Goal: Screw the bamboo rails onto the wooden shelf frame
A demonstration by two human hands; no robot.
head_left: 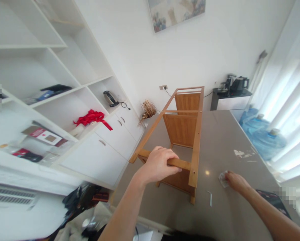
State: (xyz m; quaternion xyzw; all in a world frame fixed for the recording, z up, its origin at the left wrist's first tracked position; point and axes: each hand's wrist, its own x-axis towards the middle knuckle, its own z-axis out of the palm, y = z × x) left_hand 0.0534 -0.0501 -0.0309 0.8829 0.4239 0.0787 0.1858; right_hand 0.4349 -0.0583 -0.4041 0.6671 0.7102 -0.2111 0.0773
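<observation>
A wooden shelf unit (197,140) lies on its side on the grey table (220,134), its slatted panels standing upright. My left hand (160,162) is wrapped round the crossbar at its near end. Over on the right, my right hand (234,180) has its fingers closed on a small clear plastic bag (223,179) at the table top. What the bag contains is too blurred to make out. Between that hand and the shelf unit lies an L-shaped hex key (210,198).
White shelving (84,88) lines the left, with a red ribbon (92,117) and a kettle (110,99) on it. Dried stalks (148,110) stand behind the table. Large blue water bottles (269,140) stand beyond its right edge. White scraps (242,154) lie on the table.
</observation>
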